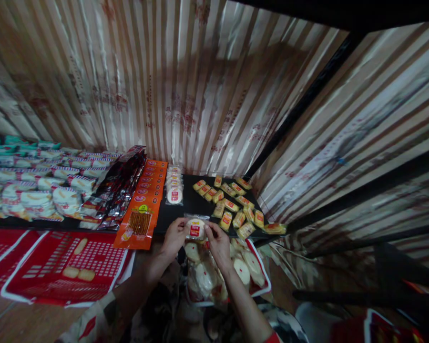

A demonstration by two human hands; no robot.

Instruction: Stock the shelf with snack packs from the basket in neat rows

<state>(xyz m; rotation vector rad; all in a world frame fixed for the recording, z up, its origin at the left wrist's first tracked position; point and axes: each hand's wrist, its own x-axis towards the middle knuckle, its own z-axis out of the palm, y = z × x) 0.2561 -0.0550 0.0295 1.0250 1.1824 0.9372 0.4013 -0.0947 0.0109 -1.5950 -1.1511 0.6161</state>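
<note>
Between my two hands is a round white cracker in a clear wrapper (195,229) with a red label. My left hand (175,234) pinches its left edge, and my right hand (217,238) grips the right edge. The packet is held over the front edge of a black shelf (191,202). Behind it on the shelf lies an overlapping row of similar wrapped crackers (174,193). Below my hands stands a red basket with a white rim (268,281), filled with more large round wrapped crackers (204,277); my right forearm partly hides it.
Small yellow snack packets (226,220) lie scattered on the shelf's right end. Orange snack bags (139,221), dark red packets (119,181) and white packets (39,202) fill the left. A red basket (103,267) below holds several oblong packets. A dark metal post (307,102) slants at right.
</note>
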